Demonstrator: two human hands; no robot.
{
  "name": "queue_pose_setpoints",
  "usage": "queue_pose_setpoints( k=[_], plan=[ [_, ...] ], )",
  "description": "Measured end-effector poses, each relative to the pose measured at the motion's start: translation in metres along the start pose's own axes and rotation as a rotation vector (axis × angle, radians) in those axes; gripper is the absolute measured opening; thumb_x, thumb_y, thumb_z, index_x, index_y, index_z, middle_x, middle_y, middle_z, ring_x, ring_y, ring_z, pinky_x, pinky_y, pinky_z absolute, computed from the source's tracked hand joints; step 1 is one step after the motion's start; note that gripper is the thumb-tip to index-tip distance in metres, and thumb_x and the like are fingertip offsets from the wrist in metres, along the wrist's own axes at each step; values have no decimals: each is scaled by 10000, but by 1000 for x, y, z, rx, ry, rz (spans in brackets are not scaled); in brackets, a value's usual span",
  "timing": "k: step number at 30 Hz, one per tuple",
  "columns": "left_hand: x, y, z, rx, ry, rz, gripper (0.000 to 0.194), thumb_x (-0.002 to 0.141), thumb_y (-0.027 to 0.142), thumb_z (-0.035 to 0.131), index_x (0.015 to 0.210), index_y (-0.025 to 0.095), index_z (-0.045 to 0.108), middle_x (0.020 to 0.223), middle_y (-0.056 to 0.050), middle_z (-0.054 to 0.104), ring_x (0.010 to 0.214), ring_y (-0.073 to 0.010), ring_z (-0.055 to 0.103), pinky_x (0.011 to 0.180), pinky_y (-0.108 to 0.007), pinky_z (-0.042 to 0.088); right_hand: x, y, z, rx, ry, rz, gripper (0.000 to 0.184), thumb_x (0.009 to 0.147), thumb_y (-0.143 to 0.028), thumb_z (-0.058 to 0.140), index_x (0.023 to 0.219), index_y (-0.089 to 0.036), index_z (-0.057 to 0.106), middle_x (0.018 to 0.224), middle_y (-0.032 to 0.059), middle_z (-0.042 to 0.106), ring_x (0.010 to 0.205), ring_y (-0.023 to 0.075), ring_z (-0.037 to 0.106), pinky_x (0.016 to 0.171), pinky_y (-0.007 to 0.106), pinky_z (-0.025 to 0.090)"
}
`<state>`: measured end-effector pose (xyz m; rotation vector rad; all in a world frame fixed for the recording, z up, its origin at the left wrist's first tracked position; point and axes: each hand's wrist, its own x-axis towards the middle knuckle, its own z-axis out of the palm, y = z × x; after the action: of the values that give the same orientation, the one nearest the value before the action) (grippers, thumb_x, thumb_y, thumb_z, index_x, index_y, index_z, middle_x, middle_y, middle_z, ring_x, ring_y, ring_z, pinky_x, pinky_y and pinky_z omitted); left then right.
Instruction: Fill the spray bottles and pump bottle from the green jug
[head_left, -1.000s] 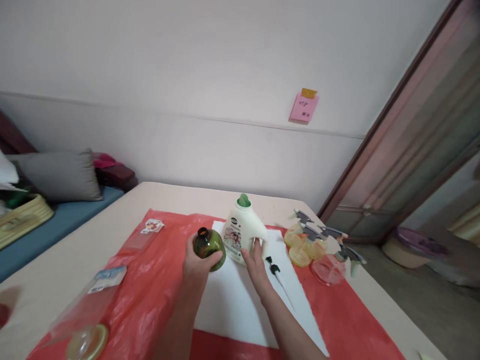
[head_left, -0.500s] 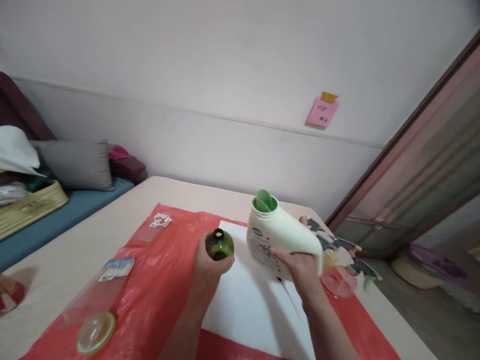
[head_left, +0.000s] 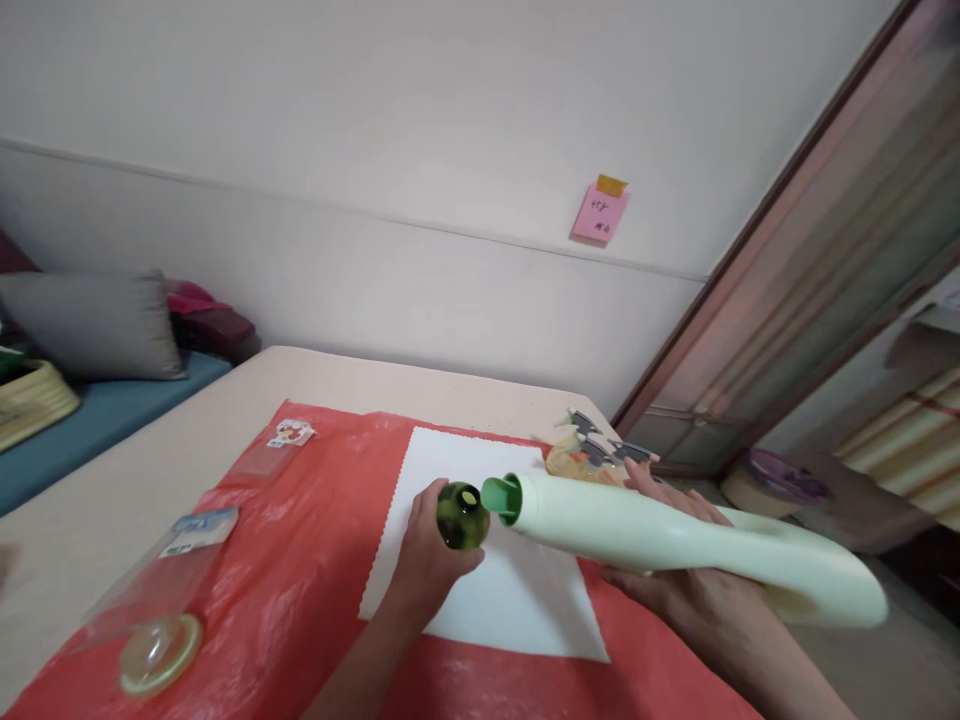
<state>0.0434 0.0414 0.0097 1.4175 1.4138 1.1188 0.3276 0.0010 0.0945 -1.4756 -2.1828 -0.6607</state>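
Note:
My left hand [head_left: 427,560] is wrapped round a small round green glass bottle [head_left: 460,515], holding it upright above the white sheet [head_left: 480,560], its open mouth facing up. My right hand [head_left: 690,590] grips a pale green-white detergent jug [head_left: 675,540] from below. The jug lies tipped on its side, almost level. Its green spout [head_left: 501,497] points left and sits right at the small bottle's mouth. No liquid can be made out between them.
A red plastic cover [head_left: 300,560] lies over the beige table [head_left: 105,500]. Clear packets [head_left: 150,590] and a round clear lid [head_left: 154,655] rest at the left. Several yellow spray bottles [head_left: 585,455] stand behind the jug. A bench with a grey cushion [head_left: 90,325] is at far left.
My right hand took the jug off the sheet, raised it and tipped it flat, bringing the spout to the green bottle's mouth. My left hand kept the bottle, shifting slightly right.

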Motion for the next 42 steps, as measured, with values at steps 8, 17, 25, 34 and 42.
queue_pose_setpoints(
  k=[8, 17, 25, 34, 42],
  plan=[
    [-26, -15, 2, 112, -102, 62, 864, 549, 132, 680, 1372, 225, 431, 1379, -92, 545, 1285, -301, 497, 1073, -416, 411, -12, -5, -38, -219, -26, -149, 774, 936, -499, 500, 1576, -159, 230, 1349, 175, 598, 1141, 355, 594, 1037, 571, 411],
    [-34, -29, -20, 172, -275, 81, 904, 526, 139, 727, 1375, 221, 427, 1358, -107, 549, 1239, -308, 511, 1062, -439, 404, -23, -27, -35, -289, -53, -233, 725, 893, -380, 522, 1531, -105, 317, 1290, 187, 623, 1156, 351, 591, 1021, 545, 422],
    [-39, -30, -25, 217, -355, 154, 835, 540, 136, 718, 1335, 212, 473, 1305, -107, 566, 1185, -307, 526, 1028, -434, 426, -28, -36, -48, -318, -94, -231, 696, 909, -393, 547, 1522, -133, 345, 1300, 185, 628, 1165, 367, 585, 1032, 570, 399],
    [-45, -24, -25, 176, -459, 111, 907, 519, 155, 779, 1360, 192, 442, 1300, -110, 563, 1179, -299, 527, 1031, -405, 417, -29, -40, -63, -362, -83, -256, 599, 920, -296, 516, 1483, -138, 384, 1273, 185, 649, 1147, 346, 603, 1045, 564, 387],
    [-48, -20, -30, 157, -482, 109, 863, 526, 153, 777, 1329, 191, 464, 1288, -97, 561, 1150, -289, 542, 999, -394, 434, -26, -41, -64, -361, -85, -287, 610, 904, -284, 540, 1467, -97, 398, 1260, 201, 642, 1106, 353, 609, 990, 570, 422]
  ],
)
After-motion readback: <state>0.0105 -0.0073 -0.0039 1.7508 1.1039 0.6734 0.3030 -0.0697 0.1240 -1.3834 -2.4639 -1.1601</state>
